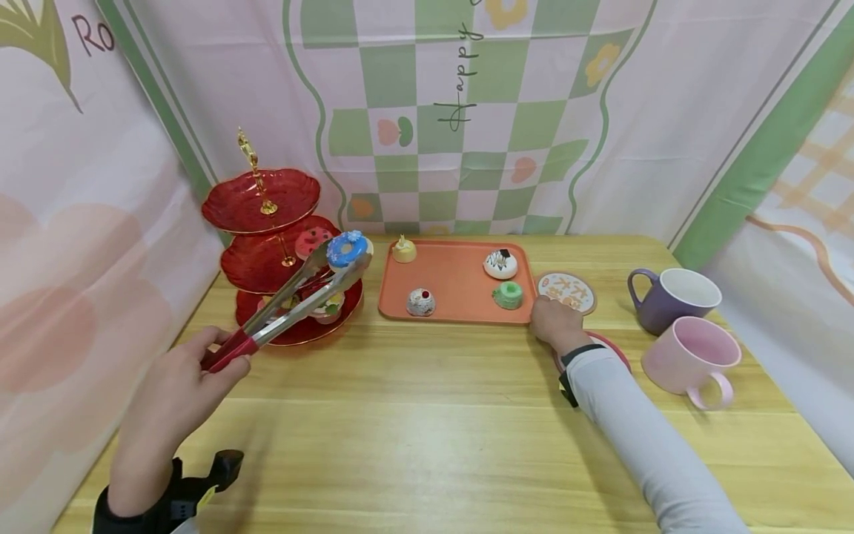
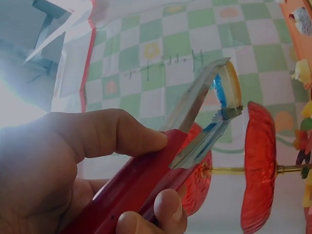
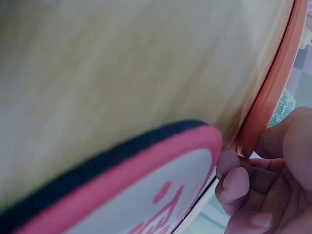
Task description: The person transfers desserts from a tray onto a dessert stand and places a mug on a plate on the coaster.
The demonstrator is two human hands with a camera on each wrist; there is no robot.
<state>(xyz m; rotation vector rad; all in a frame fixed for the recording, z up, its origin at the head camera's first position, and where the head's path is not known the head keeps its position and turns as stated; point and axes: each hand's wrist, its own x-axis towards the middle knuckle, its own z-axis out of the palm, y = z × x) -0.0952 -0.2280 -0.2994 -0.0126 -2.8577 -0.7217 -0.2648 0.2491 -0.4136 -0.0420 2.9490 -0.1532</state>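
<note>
My left hand (image 1: 170,397) grips the red handles of metal tongs (image 1: 299,311). Between the tong tips is a blue-iced donut (image 1: 336,254), held up in front of a three-tier red stand (image 1: 230,206). In the left wrist view the donut (image 2: 234,87) shows edge-on, its pale base outward. My right hand (image 1: 559,326) pinches the front right corner of an orange tray (image 1: 460,285); in the right wrist view the thumb lies on the rim, fingers curled below. On the tray are a small yellow cake (image 1: 404,251), a white domed cake (image 1: 421,302), a white-iced donut (image 1: 500,264) and a green one (image 1: 508,295).
A pink donut (image 1: 310,241) sits on the stand's middle tier; a cupcake (image 1: 328,310) is on its lowest. Right of the tray lie a patterned round coaster (image 1: 567,291) and a red-rimmed coaster (image 1: 614,348), partly under my right arm. Purple (image 1: 667,304) and pink mugs (image 1: 687,360) stand farther right.
</note>
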